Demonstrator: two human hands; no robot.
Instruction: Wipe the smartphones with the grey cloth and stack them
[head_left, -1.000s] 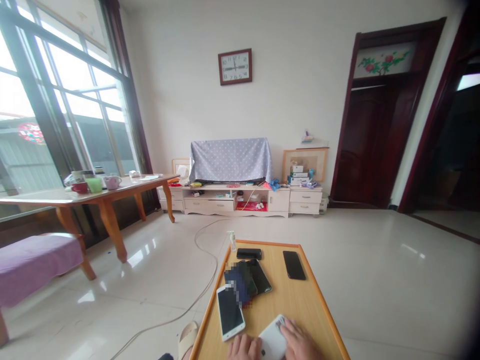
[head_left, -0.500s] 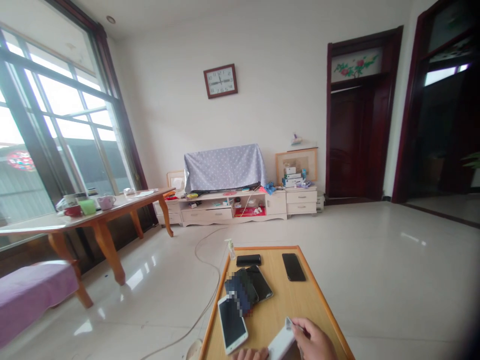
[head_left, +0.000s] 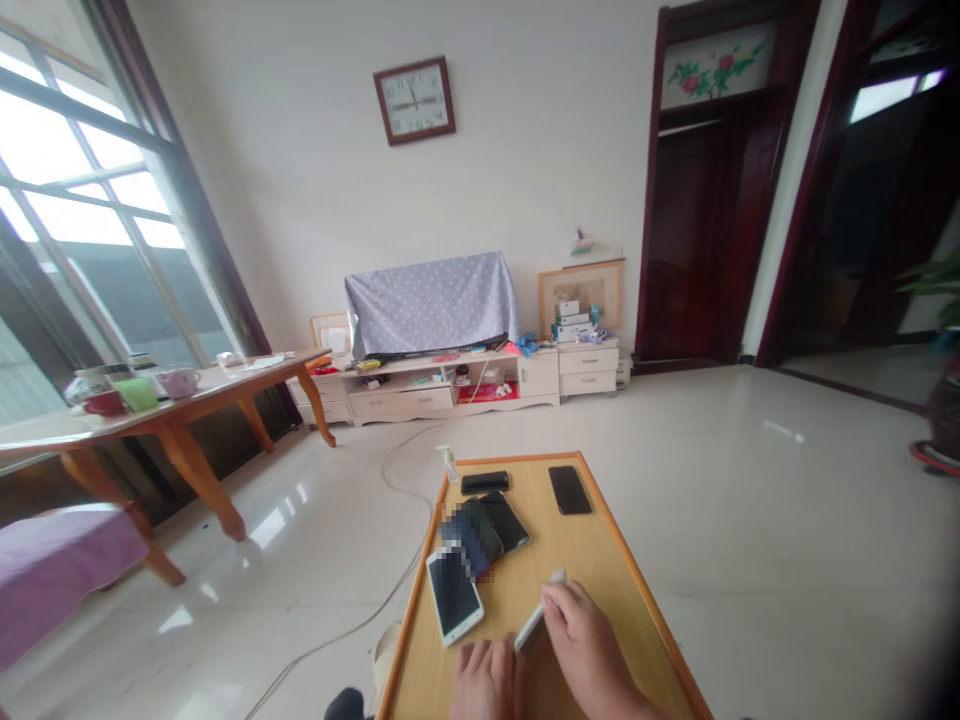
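A thin white slab [head_left: 529, 630], which looks like a phone, is tilted on its edge between my two hands. My right hand [head_left: 581, 630] is closed around its far end. My left hand [head_left: 484, 672] is at its near end, fingers bent and pressed together; part of the slab is hidden there. Left of my hands, a white phone with a dark screen [head_left: 454, 596] lies on the small wooden table [head_left: 517, 575]. Beyond it are a blurred dark blue item [head_left: 471, 535] and a black phone [head_left: 506, 520], overlapping.
At the table's far end lie a black case-like item [head_left: 484, 483] and another black phone [head_left: 571, 490]. A pump bottle [head_left: 450, 465] stands by the far left corner. A cable [head_left: 360, 625] runs across the floor. Cups stand on a larger table [head_left: 232, 375] at left.
The slab has turned from lying broad face up to standing on edge. My left hand has come further into view, and my right hand has moved slightly left and up. The view has tilted down.
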